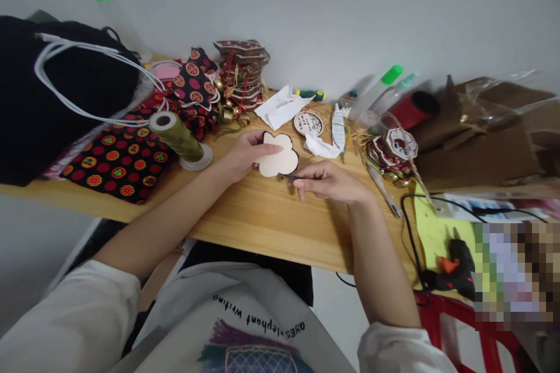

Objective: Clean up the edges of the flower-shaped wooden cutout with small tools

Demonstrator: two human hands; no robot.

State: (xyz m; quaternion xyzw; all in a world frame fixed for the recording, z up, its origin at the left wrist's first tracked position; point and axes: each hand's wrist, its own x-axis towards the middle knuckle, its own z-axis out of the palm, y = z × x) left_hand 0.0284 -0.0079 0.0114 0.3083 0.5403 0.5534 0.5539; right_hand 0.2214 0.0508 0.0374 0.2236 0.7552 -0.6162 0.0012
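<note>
Left hand (245,154) grips pale flower-shaped cutout (277,155) above cluttered wooden table (262,215); right hand (326,180) pinches thin tool at cutout's lower edge; plain white wall (306,6) behind

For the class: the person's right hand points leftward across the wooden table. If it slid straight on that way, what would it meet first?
Most likely the pale flower-shaped cutout held by the left hand; the right hand has its fingertips almost at its lower edge, though depth is unclear.

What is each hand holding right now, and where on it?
The left hand grips the flower-shaped wooden piece by its left edge. The right hand pinches something thin and dark at its lower edge; what cannot be told.
</note>
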